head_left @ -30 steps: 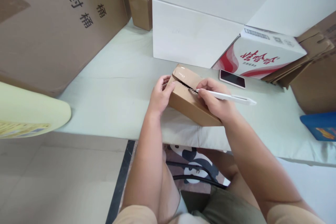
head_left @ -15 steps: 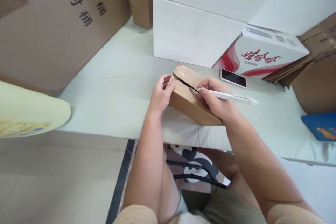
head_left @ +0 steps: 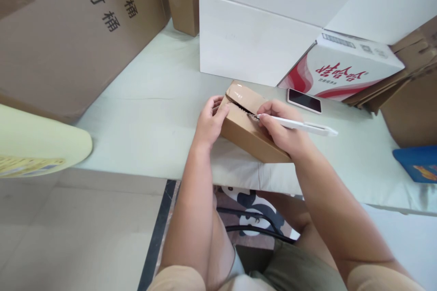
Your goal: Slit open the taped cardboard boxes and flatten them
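A small brown cardboard box (head_left: pixel 246 138) lies tilted on the pale green tablecloth, with a ragged dark slit along its taped top. My left hand (head_left: pixel 212 120) grips its left end, thumb on top and fingers round the far side. Pinched in my right hand (head_left: pixel 282 127) is a white utility knife (head_left: pixel 305 126), its handle pointing right. The knife's tip meets the slit near the middle of the box top, where the cardboard edge is torn. Part of the box's right end is hidden under my right hand.
A phone (head_left: pixel 304 101) lies behind my right hand, before a white and red carton (head_left: pixel 341 72). White boxes (head_left: pixel 252 36) stand at the back. A large carton (head_left: pixel 78 45) and a pale green cylinder (head_left: pixel 44 141) are left; a blue packet (head_left: pixel 416 163) is right.
The hands, the knife and the box hold almost the same positions. Only a slight shift of the camera view shows.
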Available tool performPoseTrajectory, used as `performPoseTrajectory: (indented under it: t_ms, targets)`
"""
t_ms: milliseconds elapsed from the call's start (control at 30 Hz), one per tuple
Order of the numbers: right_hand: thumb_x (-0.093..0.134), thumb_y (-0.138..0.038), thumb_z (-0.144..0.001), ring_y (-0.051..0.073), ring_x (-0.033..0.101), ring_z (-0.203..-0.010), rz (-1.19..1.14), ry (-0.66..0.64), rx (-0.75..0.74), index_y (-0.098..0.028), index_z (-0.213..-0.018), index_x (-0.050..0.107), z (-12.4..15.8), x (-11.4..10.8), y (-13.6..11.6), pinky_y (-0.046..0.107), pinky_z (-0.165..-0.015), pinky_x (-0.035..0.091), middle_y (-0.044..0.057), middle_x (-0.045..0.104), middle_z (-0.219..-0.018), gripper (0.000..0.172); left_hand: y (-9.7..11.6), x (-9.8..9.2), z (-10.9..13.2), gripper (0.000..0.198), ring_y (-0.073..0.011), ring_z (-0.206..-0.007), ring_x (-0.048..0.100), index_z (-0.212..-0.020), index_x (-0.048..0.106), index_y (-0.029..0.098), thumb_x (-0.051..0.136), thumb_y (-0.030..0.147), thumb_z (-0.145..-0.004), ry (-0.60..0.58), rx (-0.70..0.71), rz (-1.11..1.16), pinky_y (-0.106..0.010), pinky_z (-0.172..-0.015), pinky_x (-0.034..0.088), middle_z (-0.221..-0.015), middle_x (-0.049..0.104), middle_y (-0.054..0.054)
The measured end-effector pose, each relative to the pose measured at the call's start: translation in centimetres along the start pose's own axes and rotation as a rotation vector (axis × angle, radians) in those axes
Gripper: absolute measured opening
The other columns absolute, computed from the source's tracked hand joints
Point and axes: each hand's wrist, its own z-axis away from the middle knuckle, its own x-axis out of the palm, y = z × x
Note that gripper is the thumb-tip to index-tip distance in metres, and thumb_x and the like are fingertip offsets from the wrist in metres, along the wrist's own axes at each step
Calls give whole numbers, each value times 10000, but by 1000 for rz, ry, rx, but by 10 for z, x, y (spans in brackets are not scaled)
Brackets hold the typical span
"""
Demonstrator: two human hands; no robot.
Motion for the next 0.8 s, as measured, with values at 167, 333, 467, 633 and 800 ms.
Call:
performPoseTrajectory:
  t_ms: [167, 333, 467, 633, 800]
  targets:
    - [582, -327, -849, 167, 540, -654, 11, -1, 6, -225, -817, 600, 0, 0, 0, 295, -592, 354, -1, 638, -694, 108, -1, -1, -1, 271, -239, -1153, 644, -1094, 605, 213, 623, 363, -869, 8, 4, 15, -380, -1016, 494, -1238, 691, -96]
    - [581, -326, -845, 167, 538, -650, 16, 2, 5, -217, -818, 600, 0, 0, 0, 298, -596, 351, 1, 635, -689, 114, -1, 0, -2, 277, -236, -1143, 651, -1089, 613, 209, 631, 364, -860, 17, -2, 13, -372, -1007, 499, -1233, 693, -96]
    - [576, -314, -843, 169, 540, -649, 25, 0, -6, -215, -823, 601, 0, 0, 0, 299, -595, 346, 6, 639, -696, 104, -1, 0, -2, 265, -239, -1134, 655, -1081, 618, 216, 635, 362, -861, 21, -3, 10, -377, -994, 504, -1224, 702, -96]
    - [577, -322, -846, 174, 545, -655, 36, -3, -11, -219, -822, 597, 0, -1, -1, 302, -602, 345, 6, 641, -706, 108, 0, 0, -1, 250, -239, -1130, 658, -1074, 618, 219, 638, 353, -864, 24, -5, 14, -379, -989, 509, -1226, 703, -92]
    - [576, -320, -846, 168, 531, -642, 58, -5, -32, -216, -822, 597, 0, -1, 0, 303, -597, 333, 8, 636, -712, 109, -1, 0, -1, 251, -238, -1119, 661, -1070, 623, 217, 639, 357, -862, 25, -1, 10, -376, -980, 515, -1212, 707, -89]
